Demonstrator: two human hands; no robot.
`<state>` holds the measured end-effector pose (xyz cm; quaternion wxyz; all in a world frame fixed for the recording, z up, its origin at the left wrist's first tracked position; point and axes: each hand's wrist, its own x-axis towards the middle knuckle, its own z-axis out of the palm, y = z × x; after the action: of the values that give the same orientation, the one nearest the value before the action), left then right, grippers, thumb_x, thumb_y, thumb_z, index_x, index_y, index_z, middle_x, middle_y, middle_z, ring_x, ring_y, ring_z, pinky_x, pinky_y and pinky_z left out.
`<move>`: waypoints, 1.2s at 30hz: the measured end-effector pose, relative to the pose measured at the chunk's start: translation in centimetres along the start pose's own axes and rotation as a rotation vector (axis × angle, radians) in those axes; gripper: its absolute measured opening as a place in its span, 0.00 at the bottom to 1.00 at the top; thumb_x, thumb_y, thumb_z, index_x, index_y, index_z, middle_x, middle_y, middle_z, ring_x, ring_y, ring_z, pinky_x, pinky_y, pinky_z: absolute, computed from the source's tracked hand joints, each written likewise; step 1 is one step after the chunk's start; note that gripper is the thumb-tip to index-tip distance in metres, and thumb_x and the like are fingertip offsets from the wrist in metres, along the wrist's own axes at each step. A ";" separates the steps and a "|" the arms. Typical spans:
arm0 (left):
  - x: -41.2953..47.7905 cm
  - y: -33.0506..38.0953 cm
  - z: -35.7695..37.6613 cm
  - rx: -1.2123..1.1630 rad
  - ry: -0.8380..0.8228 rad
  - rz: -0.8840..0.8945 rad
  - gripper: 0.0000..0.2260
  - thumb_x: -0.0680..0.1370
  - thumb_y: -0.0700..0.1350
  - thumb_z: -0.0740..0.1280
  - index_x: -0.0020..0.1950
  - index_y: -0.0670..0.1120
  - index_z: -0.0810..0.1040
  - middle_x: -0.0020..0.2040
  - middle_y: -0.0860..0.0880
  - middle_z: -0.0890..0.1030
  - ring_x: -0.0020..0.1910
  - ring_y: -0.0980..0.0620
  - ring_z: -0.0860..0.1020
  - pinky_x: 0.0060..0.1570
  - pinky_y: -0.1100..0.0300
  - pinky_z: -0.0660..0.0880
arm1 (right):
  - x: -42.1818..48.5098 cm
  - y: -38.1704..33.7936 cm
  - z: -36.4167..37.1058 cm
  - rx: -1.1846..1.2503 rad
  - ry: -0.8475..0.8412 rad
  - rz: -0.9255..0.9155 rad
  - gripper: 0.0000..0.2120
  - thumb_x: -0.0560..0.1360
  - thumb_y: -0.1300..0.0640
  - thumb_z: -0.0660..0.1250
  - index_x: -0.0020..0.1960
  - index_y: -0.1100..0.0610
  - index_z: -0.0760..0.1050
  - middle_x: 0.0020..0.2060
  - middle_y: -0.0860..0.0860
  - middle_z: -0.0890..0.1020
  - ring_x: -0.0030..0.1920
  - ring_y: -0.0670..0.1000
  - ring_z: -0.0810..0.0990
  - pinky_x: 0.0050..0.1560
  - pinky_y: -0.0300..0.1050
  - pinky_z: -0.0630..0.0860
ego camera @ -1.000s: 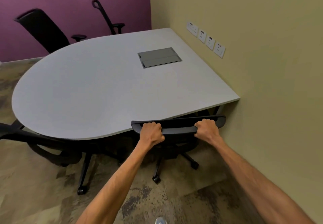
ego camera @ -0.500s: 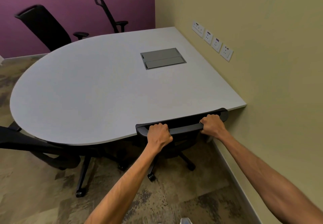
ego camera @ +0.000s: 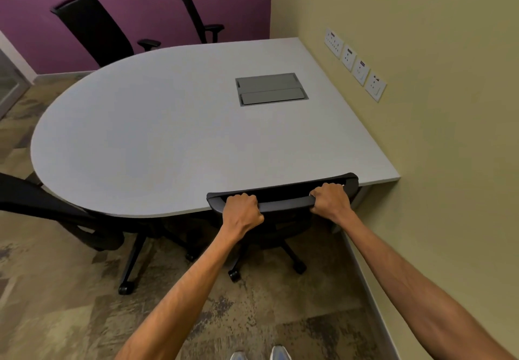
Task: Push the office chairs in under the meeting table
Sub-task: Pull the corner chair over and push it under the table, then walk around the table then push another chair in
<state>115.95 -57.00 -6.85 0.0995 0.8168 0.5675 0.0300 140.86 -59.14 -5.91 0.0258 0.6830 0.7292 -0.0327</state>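
Observation:
A black office chair (ego camera: 283,199) stands at the near edge of the grey meeting table (ego camera: 168,140), its seat hidden under the tabletop and its backrest top overlapping the table edge. My left hand (ego camera: 242,211) grips the left end of the backrest's top bar. My right hand (ego camera: 330,200) grips the right end. A second black chair (ego camera: 50,213) sits at the table's rounded left end, its seat partly under the top. Two more black chairs, one broad-backed (ego camera: 92,28) and one seen edge-on (ego camera: 196,19), stand beyond the far side.
A beige wall (ego camera: 421,163) with several sockets (ego camera: 355,64) runs along the table's right edge, close to the chair I hold. A grey cable hatch (ego camera: 271,89) is set in the tabletop. A purple wall is behind. Patterned carpet (ego camera: 70,303) covers the floor; my shoes (ego camera: 261,355) show below.
The chair I hold has rolled forward under the table; its backrest top now overlaps the table edge. I have stepped closer, both hands keeping their grip.

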 end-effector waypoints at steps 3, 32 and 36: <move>-0.2 0.2 0.2 0.015 0.011 -0.017 0.08 0.69 0.49 0.66 0.35 0.45 0.78 0.30 0.47 0.80 0.31 0.47 0.78 0.41 0.54 0.76 | -0.2 0.5 0.4 0.039 0.046 -0.052 0.11 0.71 0.46 0.64 0.34 0.51 0.74 0.23 0.47 0.69 0.26 0.48 0.68 0.38 0.43 0.68; -20.0 -18.4 -5.8 -0.048 0.672 -0.765 0.37 0.77 0.68 0.51 0.78 0.46 0.55 0.79 0.43 0.56 0.79 0.46 0.49 0.75 0.41 0.49 | 3.5 -28.9 -2.7 0.416 0.337 -0.438 0.36 0.76 0.30 0.46 0.76 0.52 0.54 0.74 0.52 0.61 0.76 0.53 0.52 0.74 0.60 0.50; -25.1 -22.6 -6.0 -0.020 0.686 -0.915 0.37 0.77 0.68 0.50 0.79 0.46 0.54 0.80 0.42 0.55 0.79 0.46 0.48 0.76 0.39 0.49 | 3.1 -35.5 -2.8 0.425 0.339 -0.563 0.35 0.76 0.31 0.47 0.74 0.53 0.56 0.73 0.53 0.63 0.74 0.53 0.55 0.73 0.60 0.53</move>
<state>85.31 -72.07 -3.80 -0.0798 0.4306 0.8628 0.2526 105.28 -58.11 -2.94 -0.2469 0.4421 0.8590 -0.0757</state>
